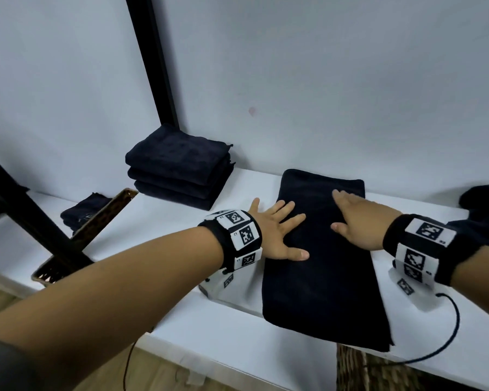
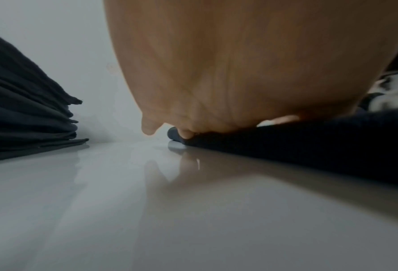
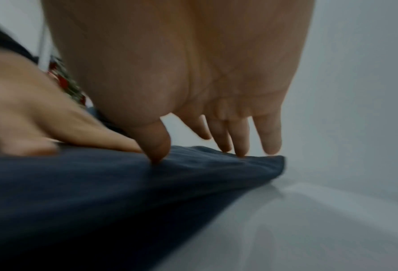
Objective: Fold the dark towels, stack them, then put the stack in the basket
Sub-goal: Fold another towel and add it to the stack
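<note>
A dark towel [image 1: 322, 258], folded into a long strip, lies flat on a white worktop [image 1: 167, 249]. Its far short end sits near the pale wall [image 1: 322, 66], and its near end reaches the front edge of the worktop.

Both hands lie palm down on the far half of this towel. The left hand [image 1: 277, 230] rests on the towel's left edge, fingers straight and spread, with the little finger out over the bare worktop. Its grip is wide and flat, holding nothing. The left wrist view shows the palm [image 2: 239, 64] pressed onto the dark cloth. The right hand [image 1: 362, 221] rests on the towel's right side, fingers straight and pointing toward the far end. Its grip is also wide and holds nothing. The right wrist view, which is blurred, shows the fingertips [image 3: 241, 152] and thumb touching the cloth near its far edge.

To the left of the hands, close to the wall, stands a stack of folded dark towels [image 1: 178, 173], neat and well apart from the strip. Further left sits a woven basket [image 1: 105, 218], tilted in view, with a dark cloth [image 1: 82, 214] just behind it. At the far right edge lies a heap of dark fabric [image 1: 483, 210], unfolded.

Each wrist wears a black band with black-and-white square markers [image 1: 242, 231]. A thin black cable [image 1: 452, 328] loops from the right wrist over the worktop's front edge.
</note>
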### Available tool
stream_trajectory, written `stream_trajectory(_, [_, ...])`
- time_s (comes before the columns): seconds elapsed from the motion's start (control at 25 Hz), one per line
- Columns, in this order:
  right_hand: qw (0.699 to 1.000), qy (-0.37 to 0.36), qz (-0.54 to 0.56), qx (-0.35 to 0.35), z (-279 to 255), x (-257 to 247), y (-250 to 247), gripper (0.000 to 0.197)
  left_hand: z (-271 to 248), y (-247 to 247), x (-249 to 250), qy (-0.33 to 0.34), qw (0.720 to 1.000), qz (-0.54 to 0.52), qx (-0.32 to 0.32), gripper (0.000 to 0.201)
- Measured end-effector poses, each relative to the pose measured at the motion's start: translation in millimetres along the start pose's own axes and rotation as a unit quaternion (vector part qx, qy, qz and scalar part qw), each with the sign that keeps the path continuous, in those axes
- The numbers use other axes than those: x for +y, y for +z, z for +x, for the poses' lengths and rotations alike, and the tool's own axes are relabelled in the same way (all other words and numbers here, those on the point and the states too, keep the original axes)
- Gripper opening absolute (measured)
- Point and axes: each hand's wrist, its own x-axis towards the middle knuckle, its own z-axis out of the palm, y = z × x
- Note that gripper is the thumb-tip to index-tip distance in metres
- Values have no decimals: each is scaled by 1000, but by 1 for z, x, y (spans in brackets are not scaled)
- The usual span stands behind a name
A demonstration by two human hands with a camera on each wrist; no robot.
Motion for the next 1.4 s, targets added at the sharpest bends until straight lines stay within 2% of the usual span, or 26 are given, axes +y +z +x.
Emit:
stream_trajectory(0.12, [999,-48,4,-26,-38,-20,6,68,6,-4,-4,8,1000,-2,-28,95])
stream_trajectory(0.2, [995,-94,-1,22,-70,-27,10,65,2,-13,-3,9,1000,12,-27,93])
stream_trajectory(0.24, [992,-123,14,38,-89,-32,9,64,-5,-18,-2,19,999,31,-6,91])
stream_trajectory(0.32, [986,-157,50,20,-127,-41,14,64,-34,-20,0,75,992,69,80,85])
stream_trajectory(0.36, [984,-173,36,-2,-142,-46,21,67,-53,-13,2,117,984,71,117,83])
stream_trajectory(0.4, [983,-181,-3,1,-149,-48,32,70,-72,-3,3,160,977,72,124,83])
stream_trajectory(0.44, [986,-161,-34,1,-152,-49,42,75,-91,10,5,189,974,70,100,85])
stream_trajectory(0.52, [987,-142,-78,0,-150,-52,49,87,-116,39,6,191,978,74,42,91])
stream_trajectory(0.56, [985,-153,-82,-14,-148,-55,47,92,-118,51,5,185,978,84,51,91])
stream_trajectory(0.6, [982,-171,-76,6,-146,-56,52,92,-118,60,3,182,974,100,85,91])
stream_trajectory(0.68, [978,-199,-60,31,-147,-53,55,80,-115,70,0,187,963,131,141,85])
stream_trajectory(0.76, [974,-214,-34,61,-150,-52,52,61,-115,75,-1,212,951,134,180,72])
stream_trajectory(0.8, [971,-227,-5,71,-150,-50,50,49,-115,79,-1,226,944,118,208,62])
stream_trajectory(0.88, [973,-214,72,43,-153,-43,41,41,-120,75,1,228,944,58,230,39])
stream_trajectory(0.96, [970,-209,118,49,-151,-33,27,28,-126,57,1,220,945,-91,224,21])
stream_trajectory(1.0, [964,-206,160,56,-152,-29,21,19,-130,47,0,204,940,-185,200,14])
stream_trajectory(1.08, [946,-204,251,23,-154,-23,10,7,-138,28,-2,184,907,-325,193,3])
stream_trajectory(1.2, [897,-186,399,-31,-152,-21,-2,9,-142,8,2,190,877,-386,216,7])
stream_trajectory(1.32, [845,-109,518,-81,-137,-21,-11,11,-124,-1,-1,134,878,-389,244,6])
stream_trajectory(1.4, [826,-69,556,-64,-118,-15,-14,15,-100,-9,-5,81,878,-392,261,8])
